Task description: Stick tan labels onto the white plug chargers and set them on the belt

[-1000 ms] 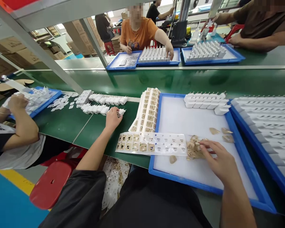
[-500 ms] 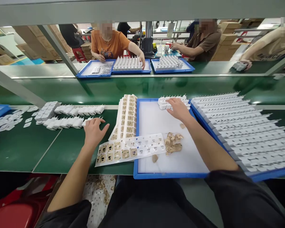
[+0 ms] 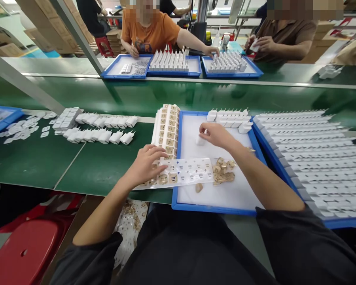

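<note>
My right hand (image 3: 218,135) pinches a white plug-in charger (image 3: 199,140) over the front tray's white lining. My left hand (image 3: 145,165), fingers apart, hovers over or rests on a sheet of tan stickers (image 3: 192,171); contact is hard to make out. That sheet reaches across the left rim of the blue tray (image 3: 175,198). Behind it lies a stack of sticker sheets (image 3: 168,126). A cluster of white chargers (image 3: 230,118) stands at the tray's back, pins up. Peeled tan pieces (image 3: 224,172) are heaped at the sheet's right end.
To the right, another blue tray (image 3: 284,186) is filled with rows of chargers. Left of me lie two rows of chargers (image 3: 103,135), stacked white blocks (image 3: 67,118) and loose white plates (image 3: 20,128). Across the green bench (image 3: 106,93), co-workers sit behind blue trays (image 3: 124,75).
My left hand has moved right, from the charger rows to the sticker sheet. My right hand has drawn a charger away from the cluster, toward me. The camera view has shifted.
</note>
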A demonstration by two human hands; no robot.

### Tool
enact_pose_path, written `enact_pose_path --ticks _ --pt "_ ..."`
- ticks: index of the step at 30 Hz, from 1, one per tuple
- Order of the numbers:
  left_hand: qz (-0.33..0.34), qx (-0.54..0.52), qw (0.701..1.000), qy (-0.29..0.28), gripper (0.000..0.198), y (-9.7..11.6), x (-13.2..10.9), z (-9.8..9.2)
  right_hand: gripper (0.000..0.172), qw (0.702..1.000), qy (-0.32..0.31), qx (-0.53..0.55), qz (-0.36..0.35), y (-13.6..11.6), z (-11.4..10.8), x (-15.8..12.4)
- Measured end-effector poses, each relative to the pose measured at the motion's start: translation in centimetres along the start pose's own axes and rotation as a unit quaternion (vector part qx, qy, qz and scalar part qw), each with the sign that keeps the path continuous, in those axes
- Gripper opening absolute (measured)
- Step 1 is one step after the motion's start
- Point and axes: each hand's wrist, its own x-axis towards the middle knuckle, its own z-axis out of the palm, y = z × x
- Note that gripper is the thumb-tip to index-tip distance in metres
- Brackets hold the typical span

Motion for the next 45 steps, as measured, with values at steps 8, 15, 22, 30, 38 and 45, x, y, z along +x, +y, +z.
enact_pose_path --ticks 8,15,22,30,38,45 --pt "0.053 0.018 0.994 -0.094 0.058 -0.3 -1.5 1.2 0.013 0.963 0.083 0.080 -0.242 -9.3 2.9 -3.9" --pt "0.005 -0.010 0.994 -0.104 0.062 -0.9 -2.2 1.1 0.024 0.941 0.067 0.185 -0.277 -11.3 7.2 -5.4" --pt "-0.002 -0.014 0.994 -0.108 0.064 -1.2 -2.8 1.5 0.015 0.933 0.084 0.225 -0.268 -11.2 8.5 -5.8" --pt "0.011 -0.005 0.996 -0.087 0.063 -1.4 -2.7 1.8 0.010 0.926 0.098 0.251 -0.267 -11.5 9.0 -5.4" --pt "0.009 -0.014 0.995 -0.096 0.055 -0.8 -2.1 0.5 0.009 0.890 -0.087 0.341 -0.289 -8.5 3.6 -9.3" --pt "0.097 0.031 0.995 -0.013 0.061 3.5 5.7 0.4 0.003 0.919 0.002 0.375 -0.123 -8.6 2.7 -14.4"
